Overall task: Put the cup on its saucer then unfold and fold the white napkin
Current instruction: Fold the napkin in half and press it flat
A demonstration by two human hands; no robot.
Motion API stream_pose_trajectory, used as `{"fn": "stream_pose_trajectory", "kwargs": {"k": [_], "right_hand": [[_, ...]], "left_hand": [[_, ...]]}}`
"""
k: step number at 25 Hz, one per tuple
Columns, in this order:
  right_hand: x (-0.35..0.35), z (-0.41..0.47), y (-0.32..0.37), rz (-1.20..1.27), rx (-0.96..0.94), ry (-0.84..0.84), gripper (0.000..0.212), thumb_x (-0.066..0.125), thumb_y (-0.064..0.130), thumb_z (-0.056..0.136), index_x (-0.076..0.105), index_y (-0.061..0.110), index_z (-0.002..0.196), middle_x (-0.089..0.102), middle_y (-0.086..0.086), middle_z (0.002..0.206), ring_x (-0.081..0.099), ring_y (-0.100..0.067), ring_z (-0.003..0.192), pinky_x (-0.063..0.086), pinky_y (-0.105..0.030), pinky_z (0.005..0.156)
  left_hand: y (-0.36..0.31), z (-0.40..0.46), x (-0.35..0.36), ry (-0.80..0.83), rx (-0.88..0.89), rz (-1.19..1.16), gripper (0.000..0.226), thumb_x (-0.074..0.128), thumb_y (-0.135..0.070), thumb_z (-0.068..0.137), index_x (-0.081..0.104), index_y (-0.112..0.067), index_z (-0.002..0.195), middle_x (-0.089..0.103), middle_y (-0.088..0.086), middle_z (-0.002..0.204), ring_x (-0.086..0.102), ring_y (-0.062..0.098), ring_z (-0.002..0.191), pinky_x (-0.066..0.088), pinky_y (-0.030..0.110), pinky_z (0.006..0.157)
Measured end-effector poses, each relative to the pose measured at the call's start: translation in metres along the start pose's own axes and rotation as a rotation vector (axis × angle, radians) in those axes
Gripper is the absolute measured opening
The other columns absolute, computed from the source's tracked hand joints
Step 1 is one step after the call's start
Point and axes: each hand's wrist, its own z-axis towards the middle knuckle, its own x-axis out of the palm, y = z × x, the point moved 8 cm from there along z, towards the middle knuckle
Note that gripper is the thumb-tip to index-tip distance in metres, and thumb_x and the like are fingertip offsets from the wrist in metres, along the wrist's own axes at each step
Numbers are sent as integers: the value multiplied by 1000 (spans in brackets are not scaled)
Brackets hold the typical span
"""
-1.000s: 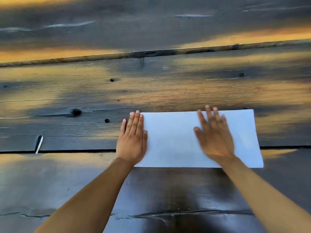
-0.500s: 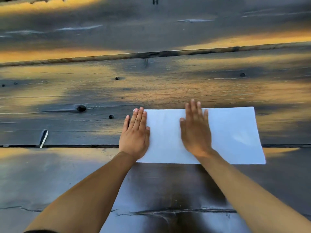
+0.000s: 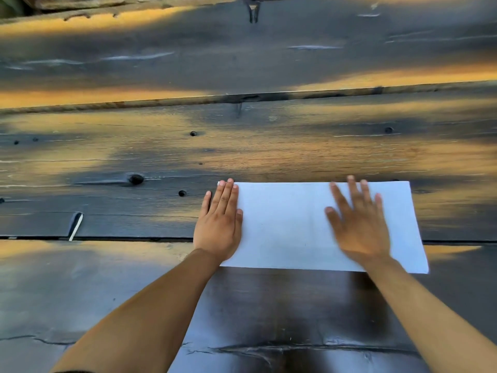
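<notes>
napkin: the white napkin (image 3: pixel 290 227) lies flat on the wooden table (image 3: pixel 269 149) as a long folded rectangle, its long edges running left to right, near the person's side of the table. its near edge crosses a seam between two planks.
left hand: the left hand (image 3: pixel 219 226) lies palm down on the napkin's left end, fingers straight and close together, thumb alongside. the fingertips reach the far left corner (a sliver of white shows past them). it presses flat and grasps nothing.
right hand: the right hand (image 3: pixel 359 224) lies palm down over the right half of the napkin, fingers spread and straight, thumb out to the left. its outline is blurred, so whether the palm bears fully on the napkin cannot be told. nothing is gripped.
gap between hands: a bare stretch of napkin shows between the two hands; a further strip shows to the right of the right hand.
forearms: both bare forearms enter from the bottom edge and angle inward toward the napkin.
table surface: dark weathered planks with orange patches of light, knot holes and cracks.
cup and saucer: not in view.
</notes>
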Motion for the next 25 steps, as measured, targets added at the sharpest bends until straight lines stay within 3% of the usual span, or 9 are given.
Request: {"fn": "stream_pose_trajectory", "kwargs": {"k": [3, 6, 10, 12, 15, 17, 19, 22, 25], "right_hand": [[-8, -5, -54, 32, 136, 12, 65, 12, 58, 102, 7, 30, 161, 4, -8, 170, 1, -31, 157, 8, -52, 126], [-8, -5, -54, 27, 188, 30, 62, 12, 53, 105, 4, 28, 161, -2, -7, 170, -5, -28, 157, 0, -45, 127], [-14, 1, -42, 41, 261, 37, 59, 25, 40, 106, 14, 22, 161, 2, -11, 170, -3, -33, 156, 1, -52, 126], [-21, 1, -7, 107, 265, -20, 57, 32, 30, 104, 23, 18, 159, 8, -15, 169, 3, -37, 156, 3, -54, 126], [-16, -8, 108, 195, 37, -31, 56, 35, 27, 102, 30, 18, 157, 14, -14, 168, 8, -37, 155, 4, -52, 126], [1, -25, 183, 187, -165, 22, 56, 35, 29, 103, 29, 21, 158, 13, -9, 169, 6, -32, 156, 3, -52, 126], [16, -39, 215, 165, -255, 60, 55, 30, 34, 105, 26, 24, 159, 12, -5, 169, 5, -28, 157, 3, -51, 126], [25, -41, 178, 96, -217, 37, 58, 20, 49, 105, 20, 31, 160, 9, -2, 170, 3, -25, 157, 5, -51, 126], [23, -51, 86, -21, -115, 7, 61, 13, 58, 103, 10, 36, 160, 3, -1, 170, 0, -26, 157, 6, -52, 126]], "left_hand": [[0, 1, 0, -12, 6, -5, 60, 13, -38, 107, 4, -14, 161, 0, -2, 170, -11, 13, 156, 2, 42, 128], [0, 0, 1, -14, 11, -11, 60, 12, -38, 107, 4, -14, 161, -1, -2, 170, -11, 13, 156, 0, 41, 128], [-3, 0, -6, -18, 33, -130, 58, 17, -35, 108, 4, -14, 161, -1, -3, 169, -11, 14, 155, -1, 42, 127], [-5, -9, -16, -102, 38, -174, 57, 19, -33, 108, 16, -10, 160, 9, 0, 168, -1, 18, 157, 3, 42, 128], [-12, -36, -16, -144, 28, -103, 58, 20, -33, 106, 26, -5, 157, 20, 7, 166, 10, 22, 156, 7, 43, 127], [-14, -53, 0, -51, 33, -29, 62, 13, -35, 105, 18, -4, 159, 11, 9, 168, 5, 23, 157, 8, 44, 127], [-12, -58, 11, -2, 40, 33, 63, 4, -36, 104, 7, -6, 160, 0, 8, 169, -5, 22, 157, 5, 44, 127], [-10, -57, 11, -20, 30, 15, 63, 12, -39, 106, 5, -8, 160, -3, 5, 169, -7, 20, 156, 2, 42, 128], [-10, -58, 11, -21, 19, 6, 64, 15, -41, 106, 2, -10, 161, -5, 2, 169, -10, 17, 156, 1, 42, 128]]}}
